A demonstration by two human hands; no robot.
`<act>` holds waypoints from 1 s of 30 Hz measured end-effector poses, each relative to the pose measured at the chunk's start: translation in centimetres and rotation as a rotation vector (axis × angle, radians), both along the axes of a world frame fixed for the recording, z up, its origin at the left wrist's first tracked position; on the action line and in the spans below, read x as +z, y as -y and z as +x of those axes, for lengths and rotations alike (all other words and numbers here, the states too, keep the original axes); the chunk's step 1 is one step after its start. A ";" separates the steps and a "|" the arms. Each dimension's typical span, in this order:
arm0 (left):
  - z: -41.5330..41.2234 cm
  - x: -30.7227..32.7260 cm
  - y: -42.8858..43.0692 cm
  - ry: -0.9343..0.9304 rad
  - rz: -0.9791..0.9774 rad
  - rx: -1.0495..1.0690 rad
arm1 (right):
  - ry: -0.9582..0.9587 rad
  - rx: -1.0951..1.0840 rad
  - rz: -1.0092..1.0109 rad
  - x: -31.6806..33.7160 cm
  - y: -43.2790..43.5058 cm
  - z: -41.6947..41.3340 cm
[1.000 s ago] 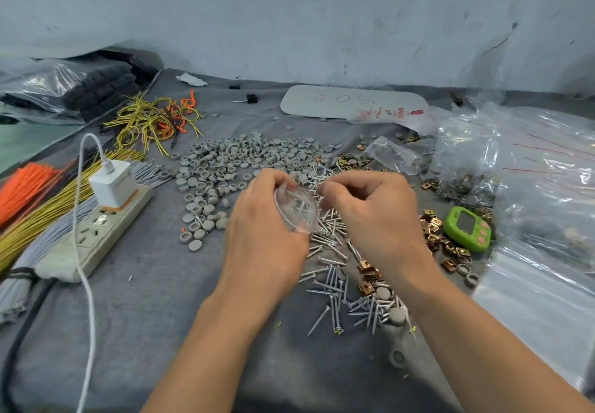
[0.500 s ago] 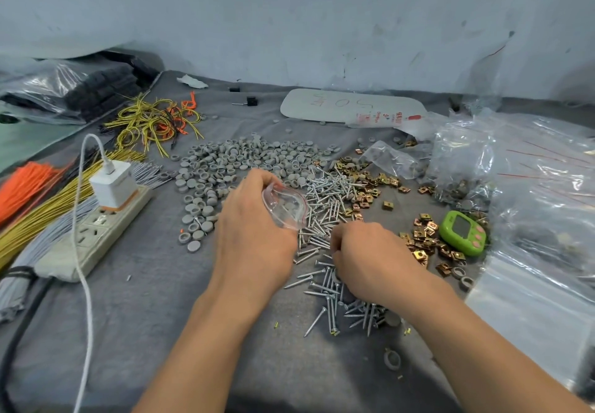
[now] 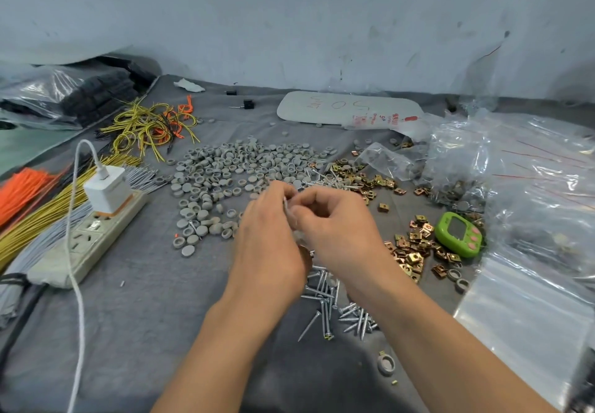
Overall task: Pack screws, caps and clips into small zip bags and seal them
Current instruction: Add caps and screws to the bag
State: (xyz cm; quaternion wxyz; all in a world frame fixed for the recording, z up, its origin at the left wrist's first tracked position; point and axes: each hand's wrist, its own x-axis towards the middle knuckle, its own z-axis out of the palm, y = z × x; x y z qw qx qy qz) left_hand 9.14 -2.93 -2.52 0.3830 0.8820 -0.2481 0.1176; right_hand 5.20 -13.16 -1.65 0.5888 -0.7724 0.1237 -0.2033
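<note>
My left hand (image 3: 269,235) and my right hand (image 3: 335,226) meet above the middle of the grey cloth. Between their fingertips they pinch a small clear zip bag (image 3: 291,219), mostly hidden by the fingers; its contents cannot be made out. Silver screws (image 3: 328,296) lie scattered under and below my hands. A wide heap of grey round caps (image 3: 225,174) spreads behind and to the left. Brass-coloured clips (image 3: 415,248) lie to the right, with more clips (image 3: 357,174) beyond my hands.
A power strip (image 3: 87,238) with a white charger (image 3: 108,189) and cable sits left, beside orange, yellow and grey tie bundles (image 3: 29,206). A green timer (image 3: 458,234) lies right, next to clear plastic bags (image 3: 531,187). A stack of flat zip bags (image 3: 528,322) lies at lower right.
My right hand rose from the screw pile on the cloth and came back up to the bag at my left hand's fingertips. The bag is now pinched by both hands.
</note>
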 end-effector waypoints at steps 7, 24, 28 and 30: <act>0.4 -0.1 -0.7 -0.020 -0.097 0.036 | -0.055 -0.067 -0.250 0.4 0.7 0.1; 0.6 1.5 -2.0 -0.204 -0.290 -0.067 | -0.001 -0.073 -0.118 0.9 3.0 -2.4; 1.2 2.2 -3.2 -0.481 -0.612 -0.253 | 0.090 -0.079 -0.082 1.3 3.7 -3.3; 1.4 2.3 -3.7 -0.536 -0.666 -0.322 | 0.132 -0.086 -0.066 1.4 4.0 -3.7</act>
